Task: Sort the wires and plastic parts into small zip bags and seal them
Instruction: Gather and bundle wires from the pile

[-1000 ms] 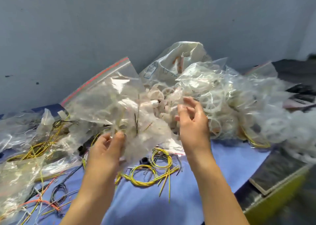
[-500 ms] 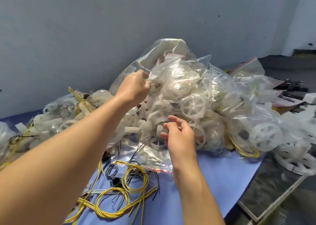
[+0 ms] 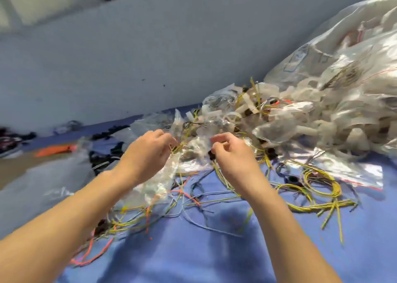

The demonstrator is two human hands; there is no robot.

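Note:
My left hand [image 3: 150, 153] and my right hand [image 3: 234, 157] hover close together over a tangle of loose wires on the blue cloth [image 3: 214, 250]. The left fingers are curled around thin yellow wires [image 3: 179, 147], with a clear zip bag [image 3: 159, 181] hanging just below them. A small black part [image 3: 211, 155] on a wire is pinched at the right fingertips. Yellow wire coils [image 3: 318, 188] lie to the right beside a flat zip bag with a red strip [image 3: 348, 173]. Behind them rises a heap of filled bags of white plastic parts [image 3: 322, 121].
A grey wall [image 3: 150, 56] runs close behind the work area. An orange wire [image 3: 187, 194] and blue wires cross the cloth between my forearms. At the left are black parts [image 3: 103, 158], an orange object [image 3: 53, 150] and more clear bags. A big white bag [image 3: 322, 46] tops the heap.
The view has swung left and down. My left hand came down off the top of the heap. Both hands now meet low over the loose wires left of the heap.

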